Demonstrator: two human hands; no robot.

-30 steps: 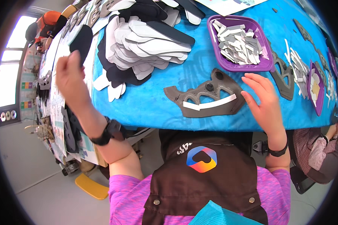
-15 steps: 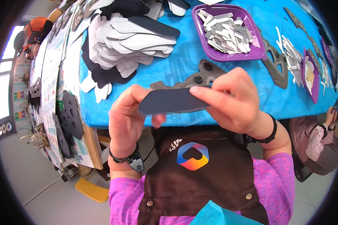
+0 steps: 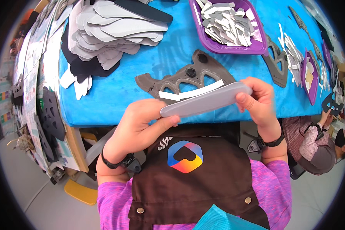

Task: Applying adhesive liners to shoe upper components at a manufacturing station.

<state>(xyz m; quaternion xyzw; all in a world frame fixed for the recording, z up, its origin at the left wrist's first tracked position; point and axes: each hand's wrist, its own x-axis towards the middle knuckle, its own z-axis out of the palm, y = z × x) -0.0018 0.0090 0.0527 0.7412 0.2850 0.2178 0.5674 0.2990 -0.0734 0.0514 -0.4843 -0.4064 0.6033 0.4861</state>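
A long rounded foam pad (image 3: 207,100), pale grey side up, is stretched between my two hands above the table's front edge. My left hand (image 3: 142,124) pinches its left end between thumb and fingers. At the other end, my right hand (image 3: 258,101) grips it with the thumb on top. Just beyond the pad lies a grey-brown bracket-like piece (image 3: 172,79) with triangular cutouts and dark round knobs. White strips (image 3: 203,91) run along its near edge, and the pad hides part of that edge.
Stacked pale and dark pads (image 3: 111,32) rise at the back left. A purple tray (image 3: 234,50) of white strips stands at the back, with another bracket-like piece (image 3: 278,65) beside it. Loose strips (image 3: 293,57) lie further right. A co-worker (image 3: 314,145) sits at the right.
The pad has turned from its dark ribbed face to its pale grey face. My hands have moved to its two ends, uncovering the bracket-like piece and its white strips.
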